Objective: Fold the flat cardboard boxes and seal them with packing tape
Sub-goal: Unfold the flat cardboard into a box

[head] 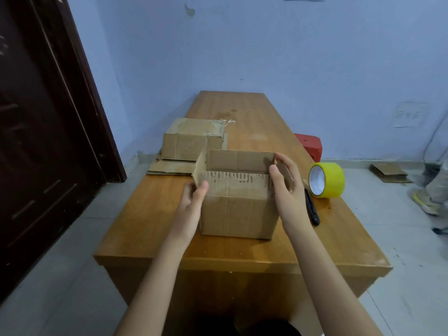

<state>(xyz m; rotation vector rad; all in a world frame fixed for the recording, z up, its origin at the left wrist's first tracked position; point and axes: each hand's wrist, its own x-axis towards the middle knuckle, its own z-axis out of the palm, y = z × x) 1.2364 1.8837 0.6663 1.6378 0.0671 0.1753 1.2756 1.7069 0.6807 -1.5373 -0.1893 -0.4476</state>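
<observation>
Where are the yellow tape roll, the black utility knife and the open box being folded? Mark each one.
yellow tape roll (333, 179): head view, on its yellow outer band.
black utility knife (312, 208): head view, middle of its handle.
open box (238, 214): head view, centre of its near front wall.

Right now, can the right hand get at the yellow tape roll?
Probably yes. The right hand grips the open box's right flap; the tape roll stands just right of it, nothing between.

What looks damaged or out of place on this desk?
The open box between the left hand and right hand has a ragged, torn near top edge. The finished box behind shows loose, crumpled tape at its far corner.
</observation>
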